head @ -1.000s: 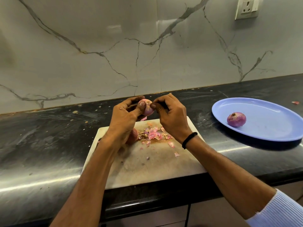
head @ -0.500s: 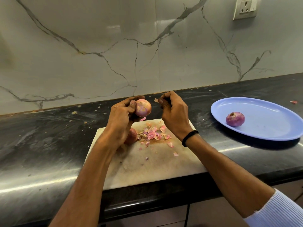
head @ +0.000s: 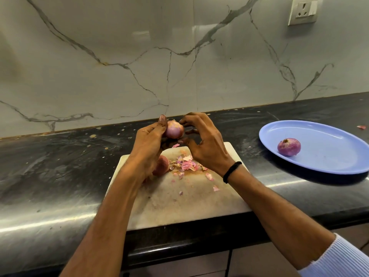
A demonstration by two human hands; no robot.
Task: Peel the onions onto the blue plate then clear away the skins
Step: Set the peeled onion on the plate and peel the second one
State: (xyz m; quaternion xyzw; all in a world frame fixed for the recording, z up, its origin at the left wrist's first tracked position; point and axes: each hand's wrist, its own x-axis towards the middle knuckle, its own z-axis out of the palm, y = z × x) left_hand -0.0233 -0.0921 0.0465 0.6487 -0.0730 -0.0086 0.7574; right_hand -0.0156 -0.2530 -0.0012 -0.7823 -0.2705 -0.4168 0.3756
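Observation:
My left hand (head: 148, 142) grips a small pink onion (head: 174, 129) above the far edge of the white cutting board (head: 179, 204). The spread fingers of my right hand (head: 201, 142) touch the onion's right side at the fingertips. A second onion (head: 161, 165) lies on the board, partly hidden behind my left wrist. Loose pink skins (head: 186, 164) are piled on the board beside it. A peeled purple onion (head: 289, 146) rests on the blue plate (head: 329, 158) at the right.
The black stone counter (head: 60, 166) runs left to right, with a marble wall behind it. One scrap of skin (head: 361, 127) lies on the counter beyond the plate. A wall socket (head: 303, 11) sits at the top right.
My right hand pulled a bit of skin off to the right, then came back to the onion with fingers spread. My left hand turned the onion slightly.

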